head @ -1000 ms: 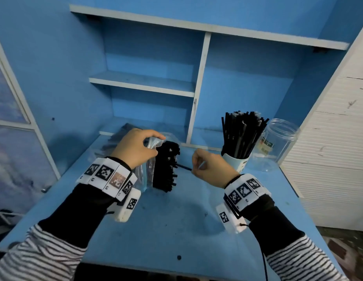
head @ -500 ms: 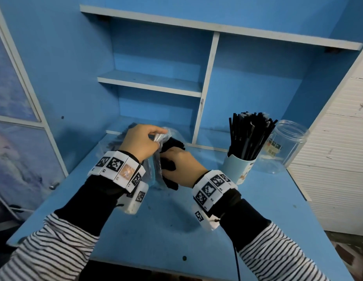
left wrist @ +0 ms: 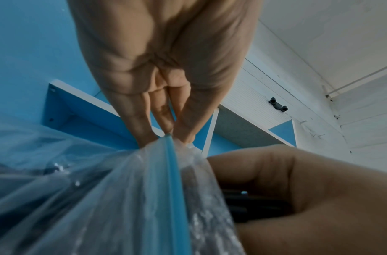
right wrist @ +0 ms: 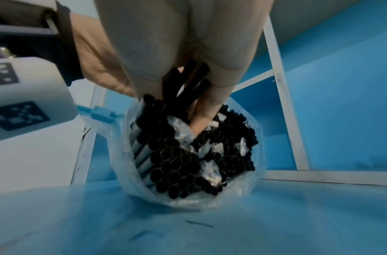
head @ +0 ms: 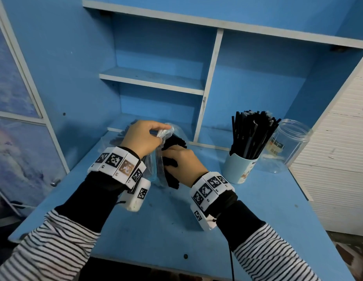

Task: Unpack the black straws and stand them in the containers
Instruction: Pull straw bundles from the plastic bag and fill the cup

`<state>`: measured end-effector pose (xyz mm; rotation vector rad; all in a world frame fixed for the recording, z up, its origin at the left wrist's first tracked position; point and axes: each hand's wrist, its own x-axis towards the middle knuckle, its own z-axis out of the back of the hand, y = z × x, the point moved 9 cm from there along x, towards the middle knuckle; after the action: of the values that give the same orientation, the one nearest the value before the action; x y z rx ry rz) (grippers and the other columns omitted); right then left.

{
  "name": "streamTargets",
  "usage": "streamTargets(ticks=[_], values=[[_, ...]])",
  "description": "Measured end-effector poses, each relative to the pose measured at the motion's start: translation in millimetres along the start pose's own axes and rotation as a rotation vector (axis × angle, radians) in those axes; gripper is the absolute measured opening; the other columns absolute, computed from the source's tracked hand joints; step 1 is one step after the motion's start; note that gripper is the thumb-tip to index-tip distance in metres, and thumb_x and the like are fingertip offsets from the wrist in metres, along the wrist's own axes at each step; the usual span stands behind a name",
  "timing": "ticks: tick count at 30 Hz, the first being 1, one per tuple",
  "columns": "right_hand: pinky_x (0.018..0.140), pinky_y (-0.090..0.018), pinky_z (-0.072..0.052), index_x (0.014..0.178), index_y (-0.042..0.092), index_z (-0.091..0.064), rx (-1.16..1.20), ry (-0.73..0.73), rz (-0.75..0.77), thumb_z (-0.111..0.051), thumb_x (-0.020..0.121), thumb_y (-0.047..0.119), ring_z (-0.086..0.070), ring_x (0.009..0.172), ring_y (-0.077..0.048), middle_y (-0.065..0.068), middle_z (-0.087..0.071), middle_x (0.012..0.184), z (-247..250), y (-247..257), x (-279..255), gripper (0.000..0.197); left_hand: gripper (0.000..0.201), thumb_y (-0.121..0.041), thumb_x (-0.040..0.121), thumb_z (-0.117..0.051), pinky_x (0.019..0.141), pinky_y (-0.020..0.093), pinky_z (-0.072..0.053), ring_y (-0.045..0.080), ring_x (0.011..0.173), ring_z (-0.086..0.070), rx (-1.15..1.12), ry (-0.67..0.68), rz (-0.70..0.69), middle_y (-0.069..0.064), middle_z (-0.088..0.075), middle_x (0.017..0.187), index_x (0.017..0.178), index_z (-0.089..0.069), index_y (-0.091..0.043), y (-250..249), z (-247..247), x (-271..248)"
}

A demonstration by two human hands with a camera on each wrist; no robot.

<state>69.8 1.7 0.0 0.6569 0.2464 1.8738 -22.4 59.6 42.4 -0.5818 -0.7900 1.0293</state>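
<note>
A clear plastic bag (head: 156, 171) with a blue zip strip (left wrist: 172, 172) stands on the blue desk, full of black straws (right wrist: 188, 158). My left hand (head: 143, 138) pinches the bag's top edge, seen close in the left wrist view (left wrist: 168, 132). My right hand (head: 182, 163) reaches into the bag's mouth and grips a small bunch of black straws (right wrist: 188, 81) at their ends. A light blue cup (head: 240, 169) to the right holds many upright black straws (head: 251, 134). Behind it stands an empty clear jar (head: 288, 147).
The desk (head: 257, 220) has a blue back wall with white-edged shelves (head: 150, 80) and a vertical divider (head: 207, 88). A white panelled cabinet (head: 339, 169) stands at the right. More bagged straws lie behind my left hand (head: 117, 138).
My right hand moved left from beside the cup to the bag's mouth and took hold of straws inside. My left hand kept its pinch on the bag's top.
</note>
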Motion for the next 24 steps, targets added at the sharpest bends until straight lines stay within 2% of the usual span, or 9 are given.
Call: streamTargets(ticks=[5, 8, 10, 12, 14, 17, 20, 22, 24], values=[[0.087, -0.016, -0.04, 0.112, 0.008, -0.071, 0.107, -0.055, 0.031, -0.06, 0.078, -0.01, -0.062, 0.102, -0.024, -0.011, -0.069, 0.109, 19.3, 0.5, -0.2, 0.04, 0.049, 0.005, 0.08, -0.061, 0.064, -0.003, -0.038, -0.001, 0.093, -0.058, -0.01, -0.016, 0.0, -0.01, -0.069, 0.115, 0.11, -0.071, -0.031, -0.7, 3.3, 0.4], [0.085, 0.0, -0.033, 0.124, 0.02, -0.064, 0.148, 0.047, -0.079, -0.068, 0.084, 0.006, -0.056, 0.108, -0.005, 0.001, -0.067, 0.12, 23.3, -8.5, -2.1, 0.042, 0.048, 0.004, 0.08, -0.062, 0.068, 0.0, -0.038, -0.001, 0.095, -0.06, -0.031, -0.021, 0.014, -0.011, -0.068, 0.116, 0.108, -0.071, -0.035, 2.3, 4.8, 1.7], [0.09, -0.003, -0.03, 0.131, 0.027, -0.058, 0.183, 0.124, -0.132, -0.072, 0.084, 0.019, -0.05, 0.115, -0.001, 0.007, -0.061, 0.129, 22.5, -13.4, -3.2, 0.05, 0.049, 0.003, 0.08, -0.062, 0.076, 0.006, -0.04, 0.0, 0.1, -0.06, -0.045, -0.014, 0.016, -0.012, -0.068, 0.115, 0.108, -0.071, -0.036, 3.0, 4.1, 2.7], [0.093, -0.009, -0.032, 0.132, 0.028, -0.057, 0.233, 0.159, -0.149, -0.075, 0.082, 0.027, -0.049, 0.117, 0.0, 0.01, -0.059, 0.13, 21.3, -13.2, -4.0, 0.053, 0.048, 0.003, 0.081, -0.062, 0.079, 0.008, -0.04, 0.0, 0.101, -0.06, -0.05, -0.015, 0.018, -0.013, -0.068, 0.114, 0.108, -0.071, -0.036, 1.8, 4.0, 3.1], [0.093, -0.01, -0.036, 0.127, 0.026, -0.061, 0.259, 0.144, -0.154, -0.076, 0.08, 0.03, -0.053, 0.113, 0.0, 0.01, -0.062, 0.126, 19.0, -11.5, -4.0, 0.049, 0.047, 0.003, 0.081, -0.063, 0.082, 0.01, -0.04, 0.0, 0.102, -0.059, -0.046, -0.014, 0.017, -0.012, -0.068, 0.116, 0.111, -0.071, -0.032, 0.4, 3.6, 3.3], [0.097, -0.021, -0.044, 0.117, 0.025, -0.068, 0.269, 0.055, -0.166, -0.074, 0.082, 0.028, -0.06, 0.107, -0.005, 0.008, -0.068, 0.117, 19.6, -14.0, -2.8, 0.035, 0.046, 0.003, 0.081, -0.063, 0.083, 0.013, -0.041, 0.002, 0.103, -0.06, -0.045, -0.019, 0.013, -0.01, -0.069, 0.116, 0.11, -0.071, -0.032, 0.2, 3.3, 3.1], [0.086, -0.017, -0.051, 0.112, 0.023, -0.071, 0.402, 0.011, -0.207, -0.071, 0.086, 0.022, -0.068, 0.087, -0.008, 0.006, -0.071, 0.105, 25.1, -18.4, -5.4, 0.026, 0.046, 0.002, 0.081, -0.064, 0.072, 0.008, -0.041, 0.004, 0.099, -0.062, -0.038, -0.029, 0.016, -0.01, -0.069, 0.115, 0.109, -0.071, -0.034, 2.0, 4.9, 3.6], [0.078, -0.015, -0.053, 0.111, 0.022, -0.072, 0.438, -0.004, -0.216, -0.069, 0.088, 0.02, -0.069, 0.075, -0.008, 0.007, -0.072, 0.095, 30.6, -21.0, -7.1, 0.024, 0.046, 0.001, 0.081, -0.064, 0.071, 0.006, -0.039, 0.003, 0.098, -0.061, -0.028, -0.028, 0.013, -0.01, -0.068, 0.117, 0.11, -0.071, -0.034, 1.7, 6.0, 4.0], [0.078, -0.017, -0.055, 0.111, 0.021, -0.072, 0.445, -0.009, -0.212, -0.069, 0.088, 0.018, -0.069, 0.072, -0.009, 0.007, -0.072, 0.092, 36.2, -22.1, -9.5, 0.023, 0.045, 0.0, 0.081, -0.064, 0.073, 0.006, -0.037, 0.0, 0.099, -0.059, -0.016, -0.031, 0.009, -0.01, -0.068, 0.118, 0.111, -0.071, -0.032, 0.0, 6.9, 4.2]])
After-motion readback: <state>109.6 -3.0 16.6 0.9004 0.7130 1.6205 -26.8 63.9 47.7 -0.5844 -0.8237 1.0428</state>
